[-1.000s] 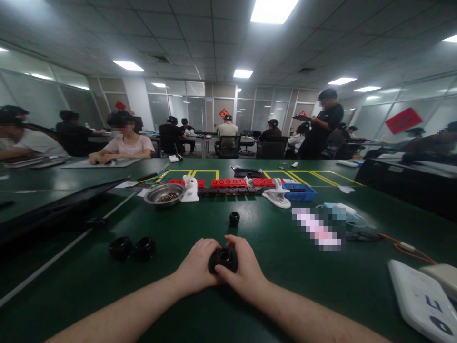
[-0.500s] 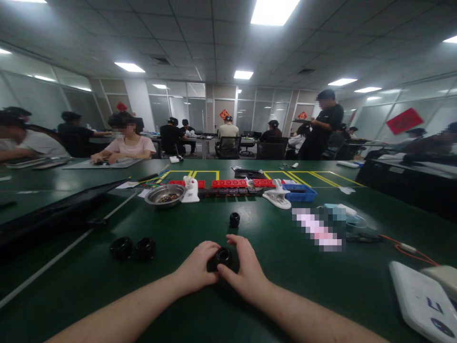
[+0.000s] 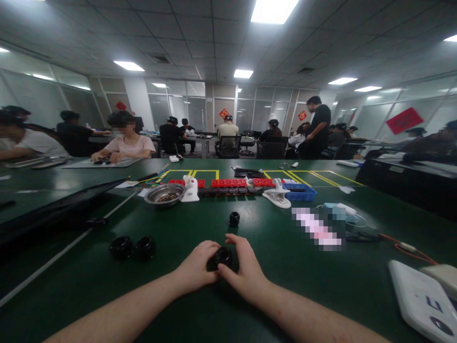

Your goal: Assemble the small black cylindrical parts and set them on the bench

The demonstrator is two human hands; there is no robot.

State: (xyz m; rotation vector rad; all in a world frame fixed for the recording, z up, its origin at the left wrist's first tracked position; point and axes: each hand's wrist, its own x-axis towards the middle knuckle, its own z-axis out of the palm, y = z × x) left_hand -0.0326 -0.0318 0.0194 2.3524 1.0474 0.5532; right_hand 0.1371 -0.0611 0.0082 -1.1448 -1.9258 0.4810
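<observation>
Black ring (image 3: 223, 256) gripped between both hands over the counter (image 3: 250, 224).
Left hand (image 3: 198, 269) and right hand (image 3: 243, 269) fingers are clamped on opposite sides, so it is steadied.

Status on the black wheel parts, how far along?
Looks done: two black rubber wheels side by side on the green table. In hand: the left hand and right hand grip a third black wheel. Left: one small black ring piece lying untouched beyond.

An open-plan office turned workroom — glass partition walls (image 3: 185, 107), ceiling light panels (image 3: 273, 9), office chairs (image 3: 228, 145), and seated people (image 3: 124, 138) working at long green counters (image 3: 293, 267) — marked with yellow tape (image 3: 314, 176).
</observation>
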